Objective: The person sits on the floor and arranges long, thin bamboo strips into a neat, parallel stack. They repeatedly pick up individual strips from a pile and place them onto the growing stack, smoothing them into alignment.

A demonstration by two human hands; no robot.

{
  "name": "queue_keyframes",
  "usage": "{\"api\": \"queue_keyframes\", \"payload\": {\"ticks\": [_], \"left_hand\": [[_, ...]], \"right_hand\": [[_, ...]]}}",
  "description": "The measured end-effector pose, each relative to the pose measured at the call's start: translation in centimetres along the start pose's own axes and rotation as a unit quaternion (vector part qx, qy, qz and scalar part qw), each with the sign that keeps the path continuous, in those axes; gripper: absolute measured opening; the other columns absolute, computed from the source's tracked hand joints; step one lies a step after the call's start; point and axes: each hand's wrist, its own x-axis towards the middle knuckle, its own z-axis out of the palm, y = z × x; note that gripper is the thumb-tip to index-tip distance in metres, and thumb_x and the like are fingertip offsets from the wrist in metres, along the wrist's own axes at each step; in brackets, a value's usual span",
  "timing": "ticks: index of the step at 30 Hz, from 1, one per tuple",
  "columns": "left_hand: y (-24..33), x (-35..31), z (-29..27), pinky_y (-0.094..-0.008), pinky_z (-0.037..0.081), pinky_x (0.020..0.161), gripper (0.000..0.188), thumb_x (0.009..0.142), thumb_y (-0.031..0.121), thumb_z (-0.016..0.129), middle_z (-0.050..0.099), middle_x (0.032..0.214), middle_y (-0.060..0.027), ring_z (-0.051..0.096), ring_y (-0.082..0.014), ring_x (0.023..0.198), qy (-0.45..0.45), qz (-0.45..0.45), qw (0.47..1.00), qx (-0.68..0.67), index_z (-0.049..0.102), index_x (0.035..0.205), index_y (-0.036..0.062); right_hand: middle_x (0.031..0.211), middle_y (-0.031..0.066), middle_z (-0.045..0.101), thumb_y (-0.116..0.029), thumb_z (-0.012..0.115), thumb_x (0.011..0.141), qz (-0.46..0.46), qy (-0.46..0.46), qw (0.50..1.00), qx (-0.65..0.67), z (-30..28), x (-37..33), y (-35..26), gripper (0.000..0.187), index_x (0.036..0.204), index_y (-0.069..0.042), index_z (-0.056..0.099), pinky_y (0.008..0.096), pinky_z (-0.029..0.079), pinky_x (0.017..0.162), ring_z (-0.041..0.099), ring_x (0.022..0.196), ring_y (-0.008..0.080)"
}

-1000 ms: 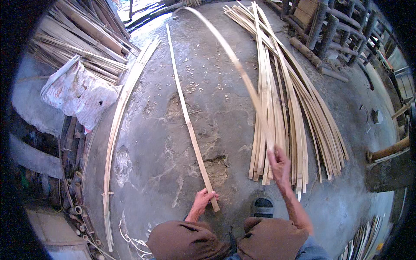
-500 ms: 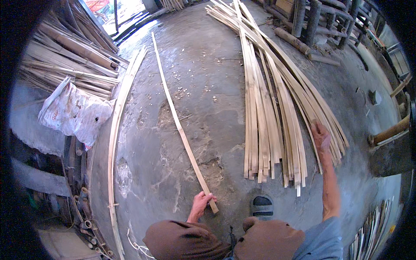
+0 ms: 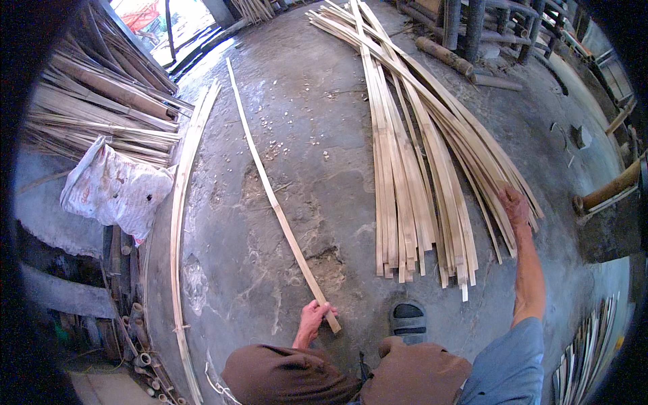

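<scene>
My left hand (image 3: pixel 313 320) is closed round the near end of a long bamboo strip (image 3: pixel 275 202), which runs away from me across the floor toward the upper left. Out to the right, my right hand (image 3: pixel 516 204) has its fingers bent in at the right side of a fanned pile of bamboo strips (image 3: pixel 405 182). The fingertips touch strips there; whether they pinch one or several is hidden. Most strips in the pile lie side by side, crossing at their far ends.
A narrow bundle of strips (image 3: pixel 177 250) lies along the left. Beyond it are a whitish sack (image 3: pixel 118 185) and stacked split bamboo (image 3: pixel 101 101). A sandal (image 3: pixel 408 320) is near my knees. Bamboo poles (image 3: pixel 442 55) and a dark frame stand at the far right, with thin strips (image 3: pixel 587 344) lower right.
My right hand has moved right and slightly outward over the pile, and some strips at its right side have shifted and spread. My left hand still holds its strip in nearly the same place.
</scene>
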Motion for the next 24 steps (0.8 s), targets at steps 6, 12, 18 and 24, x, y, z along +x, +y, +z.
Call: {"api": "queue_keyframes", "payload": {"ticks": [6, 12, 18, 24], "left_hand": [[3.3, -2.3, 1.5, -0.0339, 0.057, 0.081, 0.023, 0.100, 0.017, 0.058, 0.071, 0.100, -0.0113, 0.070, -0.0195, 0.091, -0.117, -0.010, 0.993, -0.023, 0.059, 0.113, -0.0016], [2.8, -1.1, 4.2, -0.0273, 0.054, 0.080, 0.029, 0.099, 0.030, 0.062, 0.065, 0.096, 0.0001, 0.061, -0.0104, 0.083, -0.202, 0.007, 0.978, 0.046, 0.067, 0.108, 0.0022], [2.5, -2.1, 3.5, -0.0276, 0.054, 0.081, 0.035, 0.101, 0.035, 0.057, 0.068, 0.098, -0.0041, 0.065, -0.0129, 0.087, -0.215, 0.025, 0.971, 0.098, 0.066, 0.108, 0.0011], [-2.5, -2.0, -1.7, -0.0328, 0.054, 0.089, 0.034, 0.102, 0.030, 0.056, 0.070, 0.111, -0.0100, 0.068, -0.0182, 0.097, -0.107, 0.029, 0.994, -0.007, 0.061, 0.124, 0.0043]], "right_hand": [[0.108, 0.0201, 0.067, -0.038, 0.060, 0.095, -0.150, 0.200, 0.968, 0.018, 5.1, -2.7, -7.5, 0.050, 0.135, -0.008, 0.057, 0.0494, 0.050, 0.085, 0.063, 0.097, 0.0392], [0.090, 0.0136, 0.066, -0.025, 0.059, 0.096, -0.159, -0.280, 0.876, 0.360, 17.7, -20.5, -28.4, 0.033, 0.123, -0.005, 0.060, 0.0406, 0.051, 0.079, 0.063, 0.085, 0.0296], [0.094, 0.0050, 0.068, -0.023, 0.061, 0.098, 0.045, -0.365, 0.788, 0.493, 15.0, -24.5, -38.2, 0.044, 0.138, -0.006, 0.053, 0.0271, 0.051, 0.071, 0.062, 0.079, 0.0117], [0.106, 0.0063, 0.070, -0.021, 0.061, 0.097, -0.004, -0.191, 0.833, 0.520, 5.2, -18.6, -35.9, 0.055, 0.149, -0.012, 0.044, 0.0229, 0.052, 0.078, 0.064, 0.089, 0.0103]]}}
